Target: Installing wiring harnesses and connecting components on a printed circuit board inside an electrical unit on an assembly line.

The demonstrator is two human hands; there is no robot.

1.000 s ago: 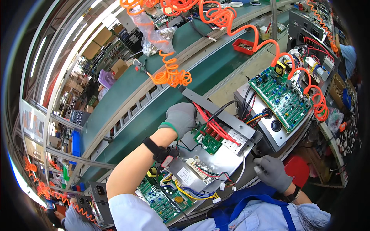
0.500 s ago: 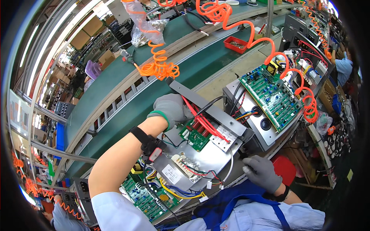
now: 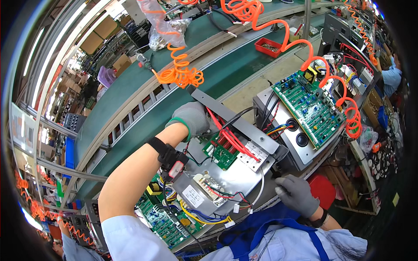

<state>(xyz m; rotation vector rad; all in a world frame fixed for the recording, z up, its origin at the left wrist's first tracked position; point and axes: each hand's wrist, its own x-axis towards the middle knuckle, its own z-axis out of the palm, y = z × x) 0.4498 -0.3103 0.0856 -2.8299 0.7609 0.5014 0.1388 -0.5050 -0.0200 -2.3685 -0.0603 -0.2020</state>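
Note:
My left hand (image 3: pixel 193 119), in a grey glove with a green cuff, is closed at the far side of an open metal chassis (image 3: pixel 235 179), by the red wires (image 3: pixel 226 135). Its fingertips are hidden; what they hold cannot be made out. Beside it, a long dark grey metal bar (image 3: pixel 235 120) slants across the chassis, with a black cable over it. A small green circuit board (image 3: pixel 224 155) and a transformer (image 3: pixel 208 188) sit in the chassis. My right hand (image 3: pixel 297 195), gloved in grey, hovers at the near right corner with fingers curled and nothing visible in them.
To the right stands another metal unit with a large green circuit board (image 3: pixel 307 108). A further board (image 3: pixel 167 219) lies at lower left. Orange coiled hoses (image 3: pixel 180 71) hang above the green conveyor (image 3: pixel 130 89). A red parts tray (image 3: pixel 267 47) is farther back; a red stool (image 3: pixel 322 193) stands at right.
My left hand has shifted slightly left and its fingers have drawn back from beside the red wires. My right hand stays almost in place. The whole view has shifted a little.

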